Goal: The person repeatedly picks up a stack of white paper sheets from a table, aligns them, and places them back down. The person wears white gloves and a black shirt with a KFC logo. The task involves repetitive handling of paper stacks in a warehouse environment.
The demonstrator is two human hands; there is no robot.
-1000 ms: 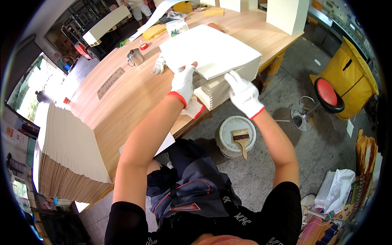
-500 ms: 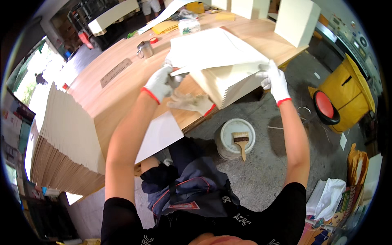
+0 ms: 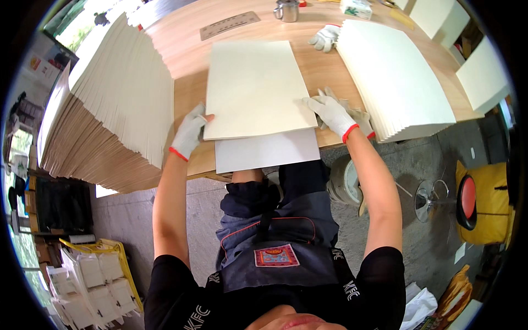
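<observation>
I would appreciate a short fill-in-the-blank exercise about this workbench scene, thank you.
The glove cuffs on the left hand and right hand are ____.
The brown-edged stack is nearer the ____ hand.
The metal mug stands to the ____ of the ruler.
The number of hands touching the cream sheet is ____.

Missing words: red; left; right; two

two gloved hands [image 3: 190, 132] [image 3: 333, 115], one cream sheet [image 3: 256, 91], one white sheet [image 3: 268, 151], two loose gloves [image 3: 325, 38] [image 3: 361, 117], one mug [image 3: 287, 11]

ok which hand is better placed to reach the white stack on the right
Likely the right hand: it is at the right edge of the cream paper, nearer the white stack; the left hand is opposite.
</observation>
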